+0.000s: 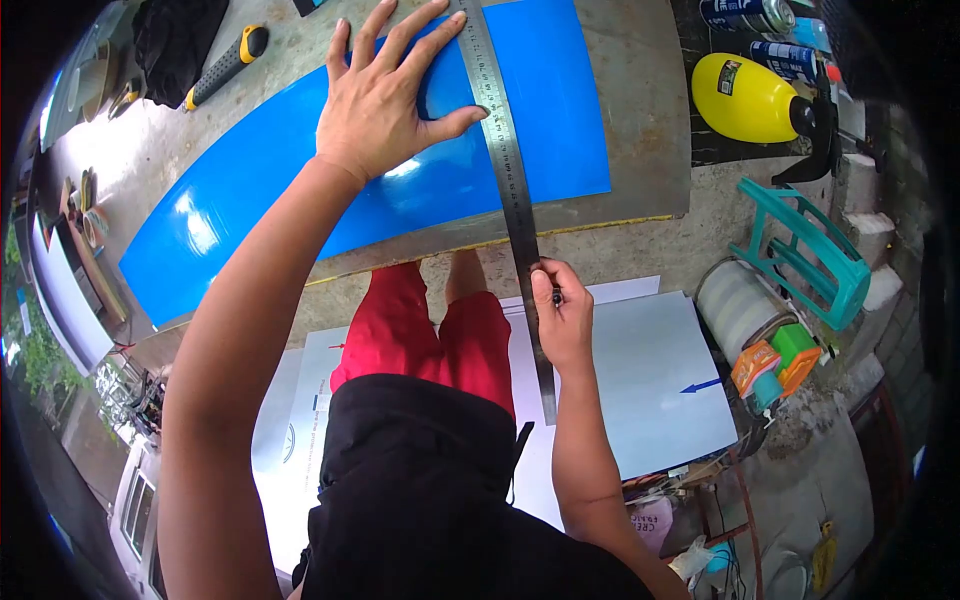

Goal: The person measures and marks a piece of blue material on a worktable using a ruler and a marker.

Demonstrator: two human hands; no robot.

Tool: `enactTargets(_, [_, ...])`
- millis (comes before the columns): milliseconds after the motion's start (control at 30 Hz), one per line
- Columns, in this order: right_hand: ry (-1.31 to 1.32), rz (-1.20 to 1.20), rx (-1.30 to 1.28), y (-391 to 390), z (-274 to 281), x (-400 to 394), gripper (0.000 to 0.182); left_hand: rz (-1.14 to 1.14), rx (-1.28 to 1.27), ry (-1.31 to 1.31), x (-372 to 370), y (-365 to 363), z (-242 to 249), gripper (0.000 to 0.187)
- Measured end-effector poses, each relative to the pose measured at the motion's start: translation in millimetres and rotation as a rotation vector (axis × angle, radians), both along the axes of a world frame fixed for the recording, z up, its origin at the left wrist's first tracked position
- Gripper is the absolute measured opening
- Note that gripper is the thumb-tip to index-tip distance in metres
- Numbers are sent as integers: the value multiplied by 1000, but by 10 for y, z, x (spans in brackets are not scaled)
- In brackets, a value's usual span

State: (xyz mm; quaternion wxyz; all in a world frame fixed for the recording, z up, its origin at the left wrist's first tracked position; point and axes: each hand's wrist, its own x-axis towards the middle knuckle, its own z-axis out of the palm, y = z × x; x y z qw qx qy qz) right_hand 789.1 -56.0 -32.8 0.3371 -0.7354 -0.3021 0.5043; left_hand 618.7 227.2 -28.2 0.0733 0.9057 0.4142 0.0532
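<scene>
1. Nearest the camera, the right hand is curled shut around a small dark tool, probably a knife or marker; its tip is too small to tell. The grip sits against the near end of the steel ruler, just off the edge of the worktop.
2. The steel ruler runs from that hand away across the worktop, lying flat over the blue sheet. It looks stiff and thin, and likely slides easily on the glossy surface, so it needs firm downward pressure.
3. The blue sheet lies spread on the worktop under the ruler. It looks light, flexible and slick, judging by the shine. Holding it is best done by pressing flat, not pinching an edge.
4. Farther out, the left hand is open, fingers spread, palm down on the blue sheet, its thumb and fingertips touching the ruler's left edge.
5. Beyond and aside: a yellow-handled tool at the far left of the worktop, a yellow bottle and spray cans to the right.
6. Below the worktop, white sheets lie on the floor beside a teal plastic chair.
</scene>
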Motion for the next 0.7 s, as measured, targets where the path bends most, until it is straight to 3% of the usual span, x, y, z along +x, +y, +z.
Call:
enactTargets(67, [26,-2,-24,-11,1,-1,23,2,-40,37,-12,5,-17,100])
enactTargets(300, [103,-3,-28,-1,22,-12,25,19,-82,37,-13,-2,-56,100])
enactTargets(367, [107,4,-32,9,31,-14,25,10,49,-51,-12,-25,-163,93])
enactTargets(700, [84,-49,-13,22,48,-59,23,9,58,-54,-25,-24,-216,97])
